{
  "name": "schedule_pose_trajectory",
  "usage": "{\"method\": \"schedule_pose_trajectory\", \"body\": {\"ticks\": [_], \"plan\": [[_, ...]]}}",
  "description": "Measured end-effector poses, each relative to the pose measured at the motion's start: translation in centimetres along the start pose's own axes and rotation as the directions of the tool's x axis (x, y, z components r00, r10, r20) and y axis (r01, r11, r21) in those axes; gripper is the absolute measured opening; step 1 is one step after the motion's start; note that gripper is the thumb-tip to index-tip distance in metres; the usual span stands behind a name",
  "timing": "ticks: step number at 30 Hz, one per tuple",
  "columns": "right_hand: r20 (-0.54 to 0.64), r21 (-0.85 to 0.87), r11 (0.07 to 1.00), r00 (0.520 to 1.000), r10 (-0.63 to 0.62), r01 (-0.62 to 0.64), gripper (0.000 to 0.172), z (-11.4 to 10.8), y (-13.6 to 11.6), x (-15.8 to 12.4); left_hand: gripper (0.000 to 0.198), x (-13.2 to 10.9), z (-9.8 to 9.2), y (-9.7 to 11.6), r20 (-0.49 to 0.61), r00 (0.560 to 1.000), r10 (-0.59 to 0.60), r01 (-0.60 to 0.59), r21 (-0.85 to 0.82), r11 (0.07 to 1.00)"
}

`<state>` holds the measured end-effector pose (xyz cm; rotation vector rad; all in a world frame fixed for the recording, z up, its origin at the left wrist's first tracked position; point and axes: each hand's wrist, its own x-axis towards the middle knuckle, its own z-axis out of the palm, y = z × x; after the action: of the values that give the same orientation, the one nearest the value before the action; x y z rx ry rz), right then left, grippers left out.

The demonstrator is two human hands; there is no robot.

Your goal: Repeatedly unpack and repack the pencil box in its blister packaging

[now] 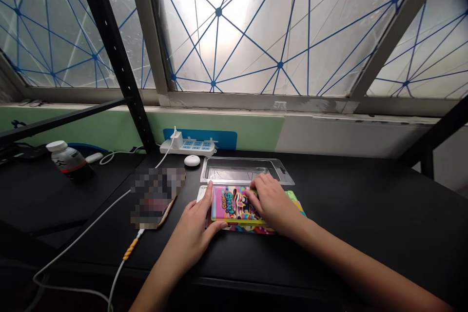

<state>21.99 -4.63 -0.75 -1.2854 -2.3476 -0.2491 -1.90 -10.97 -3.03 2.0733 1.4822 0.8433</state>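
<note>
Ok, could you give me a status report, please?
Left hand grips colourful pack at its left edge. Right hand presses on top. Clear tray just behind.

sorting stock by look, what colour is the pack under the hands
The pack is bright pink with multicoloured print, yellow-green edge; head view.

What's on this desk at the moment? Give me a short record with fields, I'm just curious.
Place: black desk below a window with blue lines
Left hand: against the left edge of a colourful pack, thumb along its side
Right hand: palm down on the pack's right part
Behind the pack: clear plastic tray, lying flat
Further back: white power strip; small white oval thing
Left side: white-capped bottle; white cable
</note>
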Motion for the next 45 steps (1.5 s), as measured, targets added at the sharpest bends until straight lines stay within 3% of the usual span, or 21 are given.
{"method": "schedule_pose_trajectory", "body": {"ticks": [4, 7, 9, 14, 19, 21, 23, 25, 27, 30, 36, 41, 45], "plan": [[-0.119, -0.001, 1.000, 0.993, -0.005, 0.005, 0.025, -0.3, -0.1, 0.3, 0.076, -0.1, -0.3, 0.3, -0.013, 0.999, -0.030, 0.030, -0.021, 0.999], [-0.222, 0.011, 0.998, 0.973, -0.065, 0.069, 0.023, -1.1, -0.4, -0.1, 0.057, -0.2, -1.0, 0.5, 0.044, 0.999, -0.031, 0.035, -0.082, 0.996], [-0.239, 0.034, 0.990, 0.963, -0.127, 0.139, 0.020, -2.3, -0.6, -0.7, 0.057, -0.2, -1.4, 0.5, 0.093, 0.994, -0.051, 0.065, -0.148, 0.987], [-0.017, 0.217, 0.955, 0.979, -0.202, 0.201, 0.015, -7.0, -0.8, -3.7, 0.060, -0.3, -1.8, 0.1, 0.102, 0.987, -0.128, 0.146, -0.197, 0.970], [0.300, 0.404, 0.913, 0.951, -0.074, -0.057, 0.023, -9.7, 2.1, -7.2, 0.058, -0.3, -1.7, 0.2, 0.162, 0.979, -0.124, 0.142, -0.103, 0.985], [0.381, 0.422, 0.891, 0.925, -0.009, -0.165, 0.028, -9.2, 3.8, -8.4, 0.061, -0.2, -1.7, 0.4, 0.167, 0.978, -0.129, 0.141, -0.067, 0.988], [0.438, 0.420, 0.874, 0.898, 0.041, -0.244, 0.047, -8.0, 5.3, -9.6, 0.065, -0.2, -1.7, 0.6, 0.166, 0.977, -0.132, 0.140, -0.037, 0.989], [0.455, 0.390, 0.876, 0.886, 0.087, -0.286, 0.071, -6.6, 6.4, -10.6, 0.068, -0.3, -1.7, 0.7, 0.157, 0.978, -0.137, 0.140, -0.011, 0.990], [0.427, 0.342, 0.890, 0.894, 0.139, -0.302, 0.083, -5.3, 6.9, -11.4, 0.069, -0.5, -1.5, 0.5, 0.143, 0.981, -0.128, 0.129, 0.007, 0.992], [0.377, 0.313, 0.900, 0.909, 0.175, -0.304, 0.077, -4.2, 7.1, -12.2, 0.065, -0.8, -1.3, 0.2, 0.146, 0.982, -0.122, 0.121, 0.013, 0.993], [0.182, 0.459, 0.840, 0.956, 0.229, -0.288, 0.033, -3.9, 7.2, -12.0, 0.060, -0.9, -1.1, 0.1, 0.116, 0.981, -0.158, 0.170, -0.105, 0.980], [0.103, 0.522, 0.776, 0.929, 0.357, -0.356, 0.031, -4.6, 6.9, -11.0, 0.060, -1.0, -1.1, 0.0, 0.085, 0.976, -0.202, 0.214, -0.188, 0.959], [0.163, 0.493, 0.736, 0.880, 0.446, -0.465, 0.040, -4.1, 6.9, -10.0, 0.061, -1.0, -0.8, -0.2, 0.061, 0.976, -0.208, 0.216, -0.201, 0.956]]}}
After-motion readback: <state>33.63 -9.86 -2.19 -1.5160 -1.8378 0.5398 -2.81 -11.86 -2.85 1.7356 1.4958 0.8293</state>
